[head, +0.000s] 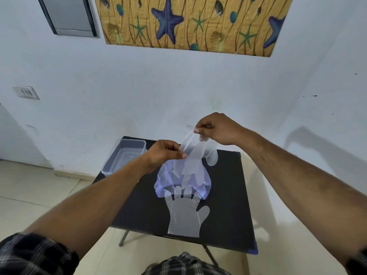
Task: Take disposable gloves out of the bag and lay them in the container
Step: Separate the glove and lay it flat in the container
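Nearest me, a clear glove (185, 217) lies flat on the black tabletop (228, 195), its fingers tucked under the crumpled bag (164, 179), while the empty container (124, 155) sits at the far left corner. My left hand (163, 152) and right hand (215, 129) both pinch the cuff of a second glove (193, 155), held up over the bag. The film looks weightless, limp and clingy, so I judge the cuff edge the best hold.
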